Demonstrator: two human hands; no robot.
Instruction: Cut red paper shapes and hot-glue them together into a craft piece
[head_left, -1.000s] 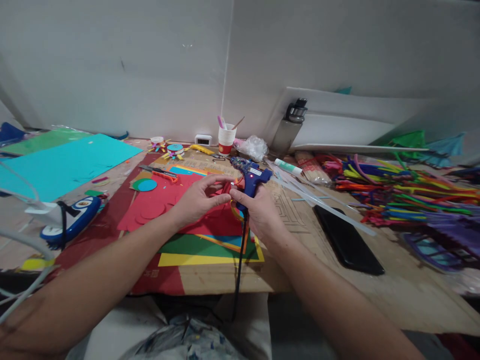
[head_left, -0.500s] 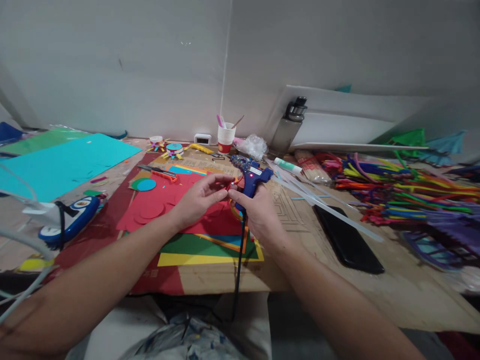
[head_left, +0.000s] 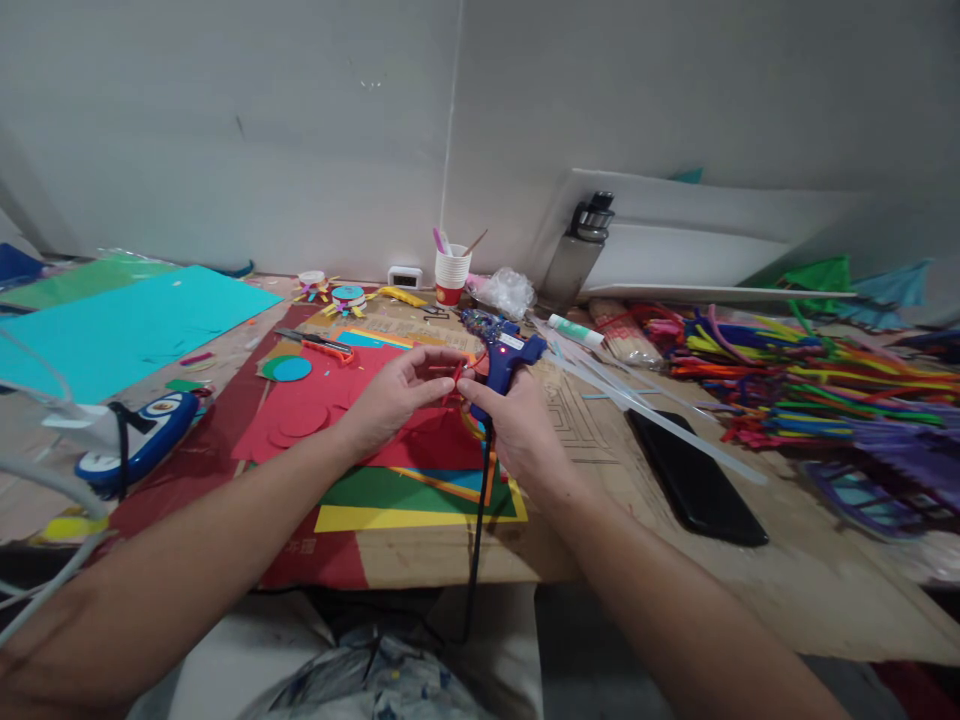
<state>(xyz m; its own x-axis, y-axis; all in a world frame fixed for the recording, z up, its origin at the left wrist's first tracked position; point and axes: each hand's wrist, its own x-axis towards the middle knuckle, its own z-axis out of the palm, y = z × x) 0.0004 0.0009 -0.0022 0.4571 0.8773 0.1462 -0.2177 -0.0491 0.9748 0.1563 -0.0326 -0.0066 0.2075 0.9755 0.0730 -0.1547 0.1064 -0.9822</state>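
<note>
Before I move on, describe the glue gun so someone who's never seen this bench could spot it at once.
On the cardboard, find the pile of coloured paper with red sheets on top. By its right side, the person's right hand holds the glue gun. Unlike the flat papers, it is a dark blue pistol shape with a glowing red light.

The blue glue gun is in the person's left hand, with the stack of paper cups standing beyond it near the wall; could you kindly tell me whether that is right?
Not quite: the head view shows the blue glue gun in the right hand, not the left hand. The stack of paper cups does stand beyond it near the wall.
</note>
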